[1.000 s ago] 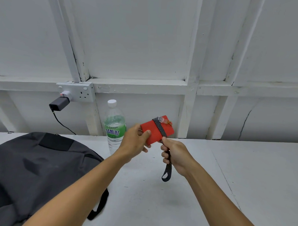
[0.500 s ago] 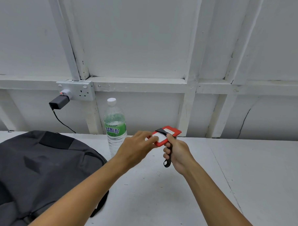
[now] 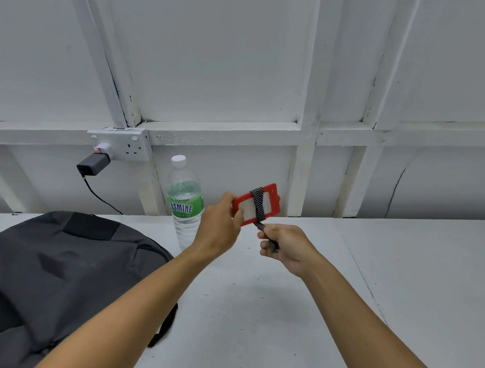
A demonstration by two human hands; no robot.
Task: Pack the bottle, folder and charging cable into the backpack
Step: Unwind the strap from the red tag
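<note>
Above table (image 3: 313,312), both hands (image 3: 220,224) raised.

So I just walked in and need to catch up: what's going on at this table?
A person is holding a red card holder above the table. The left hand grips its edge, and the right hand pulls the striped strap wrapped around it. The bottle stands upright by the wall, beside the backpack, which lies flat. A charger is plugged into the socket. Nothing looks packed yet.
</note>
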